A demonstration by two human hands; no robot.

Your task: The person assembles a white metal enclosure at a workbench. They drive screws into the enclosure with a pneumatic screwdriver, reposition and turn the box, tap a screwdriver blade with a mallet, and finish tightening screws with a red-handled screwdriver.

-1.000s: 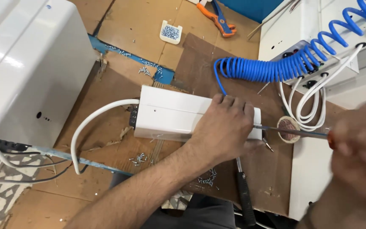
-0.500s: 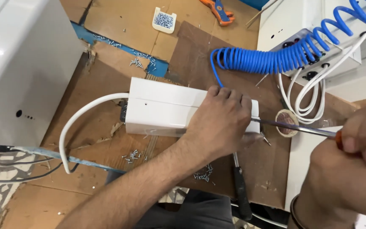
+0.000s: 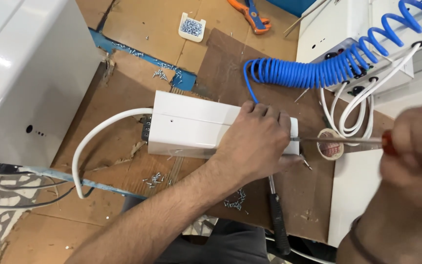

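Nearest us, our right hand [image 3: 416, 146] has its grip clamped on a red-handled screwdriver [image 3: 340, 140], the shaft running level to the right end of a white rectangular box [image 3: 191, 127]. Just left of that tip, our left hand [image 3: 257, 142] presses down on the box, fingers curled over its top edge, pinning it to the cardboard-covered desk [image 3: 123, 146]. Beyond the left hand's grip a blue coiled hose [image 3: 308, 73] stretches away; farther off sits a small tray of screws [image 3: 192, 26].
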